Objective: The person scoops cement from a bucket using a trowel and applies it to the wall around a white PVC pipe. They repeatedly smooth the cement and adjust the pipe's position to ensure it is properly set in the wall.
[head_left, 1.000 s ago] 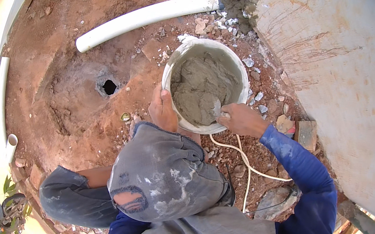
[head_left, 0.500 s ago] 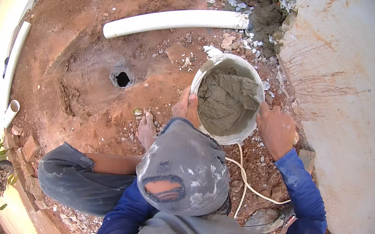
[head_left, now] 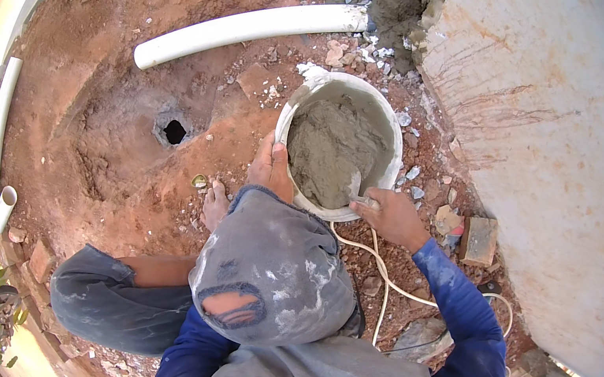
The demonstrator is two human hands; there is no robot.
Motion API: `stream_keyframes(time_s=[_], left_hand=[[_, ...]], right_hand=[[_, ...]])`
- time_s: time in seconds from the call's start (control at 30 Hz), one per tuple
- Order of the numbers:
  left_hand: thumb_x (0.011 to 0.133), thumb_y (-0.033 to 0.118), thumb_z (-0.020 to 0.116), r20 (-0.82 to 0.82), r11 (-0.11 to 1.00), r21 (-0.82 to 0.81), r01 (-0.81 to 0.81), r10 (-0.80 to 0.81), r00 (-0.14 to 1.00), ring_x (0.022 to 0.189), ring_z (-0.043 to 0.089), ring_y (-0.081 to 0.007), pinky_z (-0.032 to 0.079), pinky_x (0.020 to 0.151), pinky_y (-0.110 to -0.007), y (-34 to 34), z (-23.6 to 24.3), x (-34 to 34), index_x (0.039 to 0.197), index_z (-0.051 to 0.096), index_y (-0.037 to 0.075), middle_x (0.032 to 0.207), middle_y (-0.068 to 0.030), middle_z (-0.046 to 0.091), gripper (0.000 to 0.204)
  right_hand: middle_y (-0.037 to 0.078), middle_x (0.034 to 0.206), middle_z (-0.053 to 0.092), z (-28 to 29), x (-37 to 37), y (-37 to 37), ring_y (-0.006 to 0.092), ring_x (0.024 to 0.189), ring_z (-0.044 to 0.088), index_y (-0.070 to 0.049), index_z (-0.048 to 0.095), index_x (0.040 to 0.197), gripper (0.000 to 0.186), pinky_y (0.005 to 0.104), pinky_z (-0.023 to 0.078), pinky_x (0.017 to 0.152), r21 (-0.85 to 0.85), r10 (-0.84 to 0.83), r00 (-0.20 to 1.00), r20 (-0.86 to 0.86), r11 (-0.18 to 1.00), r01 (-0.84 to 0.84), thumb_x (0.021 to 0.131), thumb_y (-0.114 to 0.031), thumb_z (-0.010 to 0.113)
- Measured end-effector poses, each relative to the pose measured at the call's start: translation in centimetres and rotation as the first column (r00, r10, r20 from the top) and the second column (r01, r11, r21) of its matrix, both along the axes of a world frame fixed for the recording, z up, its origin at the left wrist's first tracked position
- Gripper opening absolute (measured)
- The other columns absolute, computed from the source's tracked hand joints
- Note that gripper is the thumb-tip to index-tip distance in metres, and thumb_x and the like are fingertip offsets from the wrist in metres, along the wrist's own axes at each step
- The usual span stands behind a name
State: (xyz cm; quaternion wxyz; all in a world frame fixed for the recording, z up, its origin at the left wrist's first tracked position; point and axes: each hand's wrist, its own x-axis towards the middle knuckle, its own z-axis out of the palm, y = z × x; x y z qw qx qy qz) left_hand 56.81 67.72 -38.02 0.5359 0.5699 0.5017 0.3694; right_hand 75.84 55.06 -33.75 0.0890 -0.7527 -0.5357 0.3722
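Observation:
In front of me stands a white bucket with wet grey mortar inside, part of it smeared up the inner wall. My left hand grips the bucket's left near rim, thumb at the edge and fingers partly hidden. Closed round the handle of a trowel, my right hand is at the near right rim. The trowel's blade is mostly hidden in the mortar, with a pale edge showing.
A white pipe lies on the red soil beyond the bucket. Left of it is a small dark hole. A pale wall rises on the right, near a brick. A cream cable loops nearby.
My right hand has moved from the bucket's right side toward its near rim, bringing the trowel low into the mortar. My left hand keeps its hold; the view has shifted right.

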Motion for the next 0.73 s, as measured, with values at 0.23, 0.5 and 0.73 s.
stream_keyframes(time_s=[0.23, 0.5, 0.73], left_hand=[[0.102, 0.028, 0.035, -0.146, 1.000, -0.001, 0.030, -0.030, 0.989, 0.100, 0.059, -0.0238, 0.044, 0.089, -0.035, 0.5, -1.0, -1.2, 0.125, 0.054, 0.000, 0.110, -0.0150, 0.063, 0.041], [0.103, 0.028, 0.031, -0.088, 0.997, -0.072, -0.022, 0.016, 0.996, 0.103, 0.058, -0.0242, 0.043, 0.091, -0.035, 1.1, -2.9, -2.1, 0.127, 0.052, 0.002, 0.112, -0.0150, 0.061, 0.041], [0.100, 0.032, 0.042, 0.128, 0.960, -0.251, -0.125, 0.161, 0.979, 0.097, 0.059, -0.0206, 0.044, 0.088, -0.033, 1.9, -6.8, -2.9, 0.127, 0.055, 0.006, 0.111, -0.0143, 0.063, 0.040]], right_hand=[[0.022, 0.071, 0.064, 0.4, -0.4, -0.4, 0.0387, 0.072, 0.065, -0.003, 0.066, 0.098, 0.044, 0.0458, 0.051, 0.066, 0.101, -0.085, 0.994, 0.072, 0.992, 0.078, 0.086, -0.045, 0.062], [0.021, 0.070, 0.064, 1.6, 0.0, 0.1, 0.0387, 0.070, 0.065, -0.004, 0.065, 0.098, 0.039, 0.0472, 0.050, 0.066, 0.094, -0.003, 0.993, 0.114, 0.996, -0.008, 0.087, -0.041, 0.060], [0.019, 0.073, 0.064, 1.8, 0.2, 0.2, 0.0379, 0.067, 0.063, -0.004, 0.067, 0.095, 0.030, 0.0454, 0.049, 0.063, 0.296, 0.004, 0.987, 0.160, 0.954, -0.052, 0.087, -0.033, 0.063]])
